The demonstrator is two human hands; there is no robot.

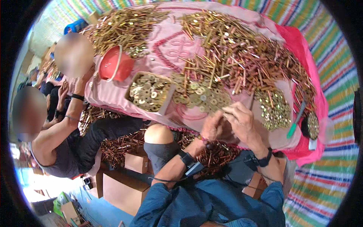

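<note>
My left hand (212,126) and my right hand (241,120) meet over the near edge of a pink-covered table. The left fingers are curled, but a slight blur hides what lies in them. My right thumb and fingertips are pinched together; anything between them is too small to make out. Just beyond my fingertips lies a loose heap of flat round washers (202,99). Left of it stands an open cardboard box (166,104) filled with more washers. Small shiny nuts (274,111) are spread to the right of my right hand.
Long thin golden bolts (242,62) form a large heap across the table's far side. A red bucket (116,64) stands at the left, near a seated person (56,143). A green-handled tool (292,129) lies at right. Cardboard boxes (123,193) and more bolts lie below the table.
</note>
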